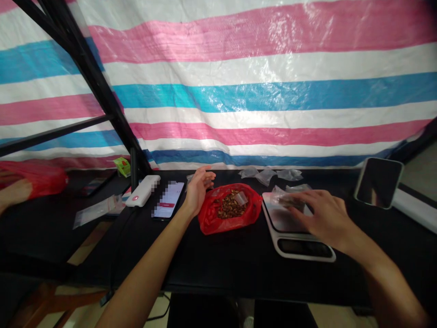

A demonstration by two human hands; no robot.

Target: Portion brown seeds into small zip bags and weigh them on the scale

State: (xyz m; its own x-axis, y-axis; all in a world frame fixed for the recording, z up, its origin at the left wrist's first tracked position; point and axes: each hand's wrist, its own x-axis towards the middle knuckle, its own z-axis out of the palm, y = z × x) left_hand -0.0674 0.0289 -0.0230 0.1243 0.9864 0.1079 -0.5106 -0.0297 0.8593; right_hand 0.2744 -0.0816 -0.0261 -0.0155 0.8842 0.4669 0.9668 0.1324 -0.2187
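My left hand [200,191] hangs open with its fingers apart, just behind and left of a red plastic bag [251,214] holding brown pieces [232,206]. A small clear sachet [241,198] lies on those pieces. My right hand [321,216] lies over a clear plastic bag [285,200] on the plate of a white digital scale [303,248]. Its fingers touch the bag, and I cannot tell whether they grip it.
Several clear bags [269,175] lie along the back of the black table [218,269]. A phone [169,199] and white power bank [142,190] sit left, a dark-screened tablet [378,183] right. Another person's hand [13,191] rests beside a red bag [41,180].
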